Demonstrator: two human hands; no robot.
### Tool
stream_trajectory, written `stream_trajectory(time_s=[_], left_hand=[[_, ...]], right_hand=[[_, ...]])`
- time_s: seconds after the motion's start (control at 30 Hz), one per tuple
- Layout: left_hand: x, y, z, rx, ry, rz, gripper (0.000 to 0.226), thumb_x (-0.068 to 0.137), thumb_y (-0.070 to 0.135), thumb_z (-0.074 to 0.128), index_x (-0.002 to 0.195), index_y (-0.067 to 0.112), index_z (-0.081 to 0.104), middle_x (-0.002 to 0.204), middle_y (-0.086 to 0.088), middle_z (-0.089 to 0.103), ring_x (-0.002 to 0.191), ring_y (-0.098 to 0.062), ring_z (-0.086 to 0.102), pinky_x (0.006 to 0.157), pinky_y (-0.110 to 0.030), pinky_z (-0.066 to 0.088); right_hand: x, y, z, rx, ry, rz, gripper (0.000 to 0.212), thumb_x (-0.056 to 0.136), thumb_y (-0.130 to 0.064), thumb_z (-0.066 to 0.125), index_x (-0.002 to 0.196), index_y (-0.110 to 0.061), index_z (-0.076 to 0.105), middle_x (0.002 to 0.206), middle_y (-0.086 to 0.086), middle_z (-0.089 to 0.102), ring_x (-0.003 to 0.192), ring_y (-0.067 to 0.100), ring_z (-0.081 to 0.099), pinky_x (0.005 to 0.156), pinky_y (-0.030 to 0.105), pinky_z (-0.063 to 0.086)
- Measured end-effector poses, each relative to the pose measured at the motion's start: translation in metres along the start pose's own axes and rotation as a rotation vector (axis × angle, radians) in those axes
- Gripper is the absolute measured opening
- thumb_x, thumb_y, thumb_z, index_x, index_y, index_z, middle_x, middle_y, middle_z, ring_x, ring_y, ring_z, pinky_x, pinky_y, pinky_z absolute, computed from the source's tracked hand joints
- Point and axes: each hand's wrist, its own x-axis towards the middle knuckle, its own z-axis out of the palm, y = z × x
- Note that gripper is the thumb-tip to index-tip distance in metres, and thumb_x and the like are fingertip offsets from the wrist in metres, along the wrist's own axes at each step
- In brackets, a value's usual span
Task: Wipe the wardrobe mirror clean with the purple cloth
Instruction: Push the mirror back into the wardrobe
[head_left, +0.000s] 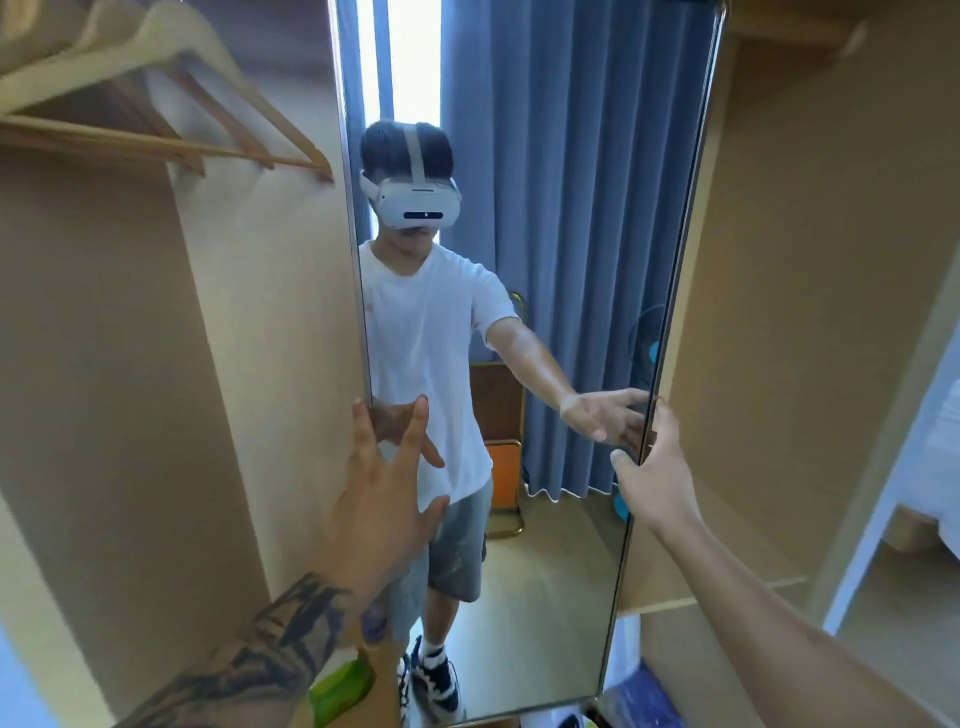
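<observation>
Left hand (379, 499), fingers spread wide, at the mirror (545, 260) edge; right hand (657, 467) grips the opposite edge. No purple cloth in view; wiping apparently not begun.

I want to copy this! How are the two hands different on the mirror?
The left hand is spread with its fingers at the mirror's left edge, while the right hand curls around the right edge. The left forearm is tattooed; the right is bare. Neither holds a cloth.

mirror (545, 260) face open between both hands, wooden hangers (171, 104) crowding upper left compartment
</observation>
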Motion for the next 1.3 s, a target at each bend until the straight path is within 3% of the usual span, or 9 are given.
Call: stream_trajectory(time_s=[0.07,0.2,0.3,0.47,0.67,0.77,1.0,1.13,1.3], left_hand=[[0.003,-0.004,-0.001,-0.045,-0.02,0.012,0.081,0.086,0.048,0.074,0.155,0.042,0.032,0.168,0.002,-0.004,0.152,-0.04,0.022,0.116,-0.053,0.04],[0.008,-0.011,0.002,-0.042,0.026,0.065,0.12,0.081,0.048,0.082,0.155,0.06,-0.012,0.167,-0.002,-0.023,0.153,-0.041,0.026,0.12,-0.044,0.039],[0.014,-0.015,0.007,-0.087,-0.001,0.037,0.122,0.084,0.05,0.08,0.146,0.065,-0.024,0.165,0.003,-0.028,0.158,-0.036,0.015,0.123,-0.037,0.027],[0.023,-0.027,0.009,-0.116,-0.117,0.052,0.11,0.089,0.048,0.076,0.161,0.05,-0.007,0.167,-0.001,-0.033,0.16,-0.033,0.002,0.122,-0.032,0.021],[0.016,-0.031,-0.002,0.062,-0.299,0.142,0.094,0.095,0.053,0.061,0.162,0.049,-0.005,0.17,0.003,-0.028,0.16,-0.033,-0.003,0.124,-0.05,0.027],[0.011,-0.031,-0.009,0.038,-0.366,0.191,0.09,0.096,0.053,0.061,0.162,0.049,0.0,0.172,0.004,-0.021,0.16,-0.031,-0.004,0.125,-0.052,0.025],[-0.005,-0.043,-0.018,0.046,-0.439,0.328,0.088,0.096,0.054,0.059,0.162,0.047,0.002,0.174,-0.001,-0.009,0.16,-0.034,0.006,0.123,-0.049,0.03],[-0.009,-0.055,-0.016,0.01,-0.473,0.338,0.091,0.094,0.055,0.061,0.162,0.047,0.002,0.175,-0.001,-0.001,0.159,-0.033,0.01,0.122,-0.051,0.031],[-0.012,-0.065,-0.021,-0.039,-0.445,0.347,0.091,0.095,0.057,0.058,0.161,0.048,-0.005,0.173,-0.004,0.011,0.157,-0.032,0.018,0.117,-0.05,0.038]], right_hand=[[-0.002,0.002,0.003,0.042,0.045,-0.03,0.081,0.099,-0.015,0.062,0.161,-0.037,0.015,0.153,-0.002,0.051,0.131,0.024,0.058,0.104,0.043,0.052],[-0.013,0.001,0.005,0.07,0.138,-0.041,0.065,0.101,-0.02,0.059,0.155,-0.041,0.029,0.148,-0.007,0.055,0.133,0.019,0.056,0.111,0.043,0.047],[-0.023,0.002,0.004,0.032,0.185,-0.038,0.063,0.103,-0.02,0.056,0.155,-0.043,0.029,0.148,-0.006,0.056,0.132,0.017,0.056,0.11,0.042,0.047],[-0.051,-0.001,0.002,0.015,0.271,-0.055,0.062,0.098,-0.002,0.052,0.146,-0.04,0.042,0.112,-0.03,0.063,0.102,-0.01,0.061,0.085,0.024,0.048],[-0.081,0.0,0.01,-0.086,0.365,-0.137,0.055,0.101,-0.007,0.057,0.151,-0.022,0.04,0.121,0.0,0.065,0.109,0.021,0.062,0.09,0.038,0.048],[-0.103,-0.008,0.016,-0.113,0.403,-0.129,0.059,0.103,-0.014,0.058,0.157,-0.022,0.035,0.12,-0.001,0.063,0.106,0.019,0.061,0.088,0.033,0.045],[-0.142,-0.026,0.041,-0.113,0.489,-0.098,0.066,0.1,-0.009,0.062,0.155,-0.032,0.036,0.097,0.0,0.062,0.091,0.021,0.062,0.087,0.041,0.054],[-0.159,-0.039,0.06,-0.146,0.542,-0.122,0.064,0.1,-0.008,0.061,0.156,-0.026,0.037,0.105,0.003,0.059,0.091,0.022,0.06,0.087,0.042,0.053],[-0.173,-0.047,0.084,-0.228,0.561,-0.16,0.06,0.102,-0.016,0.056,0.158,-0.024,0.035,0.111,0.003,0.057,0.087,0.005,0.048,0.085,0.033,0.048]])
